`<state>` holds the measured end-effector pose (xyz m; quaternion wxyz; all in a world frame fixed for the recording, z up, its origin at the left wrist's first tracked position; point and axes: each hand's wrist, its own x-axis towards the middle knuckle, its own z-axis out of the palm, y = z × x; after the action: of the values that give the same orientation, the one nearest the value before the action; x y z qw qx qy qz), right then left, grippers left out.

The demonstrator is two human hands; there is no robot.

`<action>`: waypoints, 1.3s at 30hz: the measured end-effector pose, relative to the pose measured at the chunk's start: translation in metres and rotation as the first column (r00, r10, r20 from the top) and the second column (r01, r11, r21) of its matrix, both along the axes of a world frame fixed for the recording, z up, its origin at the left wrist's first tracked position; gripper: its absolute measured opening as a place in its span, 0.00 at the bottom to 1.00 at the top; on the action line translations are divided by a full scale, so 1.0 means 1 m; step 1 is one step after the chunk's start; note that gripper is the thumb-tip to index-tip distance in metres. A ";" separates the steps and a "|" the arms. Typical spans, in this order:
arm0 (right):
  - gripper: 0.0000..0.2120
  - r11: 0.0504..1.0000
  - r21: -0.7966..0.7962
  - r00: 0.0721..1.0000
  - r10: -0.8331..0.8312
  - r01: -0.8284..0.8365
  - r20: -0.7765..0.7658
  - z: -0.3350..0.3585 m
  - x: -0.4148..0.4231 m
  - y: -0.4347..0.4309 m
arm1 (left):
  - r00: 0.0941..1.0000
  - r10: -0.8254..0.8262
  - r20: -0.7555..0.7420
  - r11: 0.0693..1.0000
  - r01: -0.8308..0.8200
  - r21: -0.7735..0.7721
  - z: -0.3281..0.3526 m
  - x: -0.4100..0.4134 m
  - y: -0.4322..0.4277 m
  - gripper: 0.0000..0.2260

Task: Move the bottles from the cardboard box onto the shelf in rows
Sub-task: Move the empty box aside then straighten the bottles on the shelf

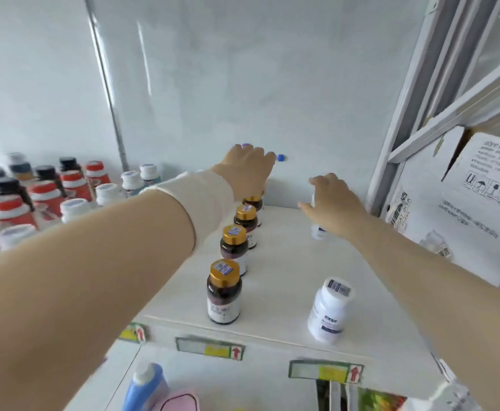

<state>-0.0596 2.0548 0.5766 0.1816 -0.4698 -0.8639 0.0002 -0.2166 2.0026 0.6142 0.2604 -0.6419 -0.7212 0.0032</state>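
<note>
A white shelf (278, 262) carries a row of several dark bottles with gold caps (224, 292) running from front to back. My left hand (250, 170) reaches to the far end of that row and lies over the rearmost gold-capped bottle (253, 201), whose top it hides. My right hand (331, 200) grips a white bottle (318, 231) standing near the back right of the shelf. Another white bottle (330, 310) stands alone at the front right. The cardboard box (479, 197) is at the right, white with printed handling symbols.
Several red-and-white, dark-capped and white-capped bottles (47, 194) crowd the shelf section on the left. A grey metal upright (414, 99) rises at the right. Price-tag strips (210, 348) line the shelf's front edge. A blue bottle (148, 387) stands on the level below.
</note>
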 end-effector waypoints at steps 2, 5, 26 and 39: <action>0.21 0.994 0.090 0.994 0.044 -0.053 0.095 0.001 -0.020 -0.032 | 0.996 0.058 -0.072 0.998 -0.060 -0.020 0.003 -0.011 -0.042 0.19; 0.22 0.979 0.115 0.979 0.151 -0.168 0.140 0.005 -0.063 -0.078 | 0.981 0.140 -0.134 0.989 -0.145 -0.029 0.005 -0.044 -0.105 0.16; 0.24 0.535 0.012 0.510 0.799 -0.845 0.319 -0.046 -0.549 -0.553 | 0.541 0.831 -0.127 0.523 -0.839 -0.152 -0.061 -0.427 -0.662 0.17; 0.23 0.320 -0.129 0.243 0.879 -0.939 0.410 -0.164 -0.851 -0.672 | 0.261 0.956 0.136 0.293 -0.889 -0.352 -0.192 -0.689 -0.794 0.20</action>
<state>-0.9102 1.3830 0.4124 -0.0039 0.1440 -0.9881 -0.0543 -0.9056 1.2087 0.4226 0.0201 -0.1103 -0.9859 0.1246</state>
